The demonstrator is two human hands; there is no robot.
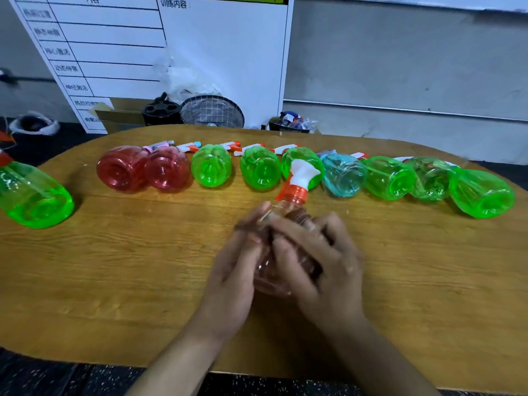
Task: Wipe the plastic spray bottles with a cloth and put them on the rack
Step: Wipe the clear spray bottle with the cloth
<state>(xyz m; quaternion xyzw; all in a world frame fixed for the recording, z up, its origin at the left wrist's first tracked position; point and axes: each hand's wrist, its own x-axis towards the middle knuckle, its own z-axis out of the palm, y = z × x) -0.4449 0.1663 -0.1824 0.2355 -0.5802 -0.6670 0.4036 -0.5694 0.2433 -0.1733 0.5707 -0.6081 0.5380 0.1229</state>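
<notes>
Both my hands hold one pale red spray bottle (285, 270) over the middle of the wooden table (114, 267). Its orange collar and white trigger head (300, 178) point away from me. My left hand (237, 270) grips the bottle's left side and my right hand (323, 261) wraps over its right side and top. I see no cloth. Behind them, several bottles lie on their sides in a row: two red (123, 170), green ones (211, 167) and one blue (343, 175). Another green bottle (34, 195) lies at the far left.
A white board with a printed table (143, 52) leans on the wall behind the table. On the floor behind stand a black holder (161, 111), a wire mesh basket (213, 111) and a small box of items (291, 122).
</notes>
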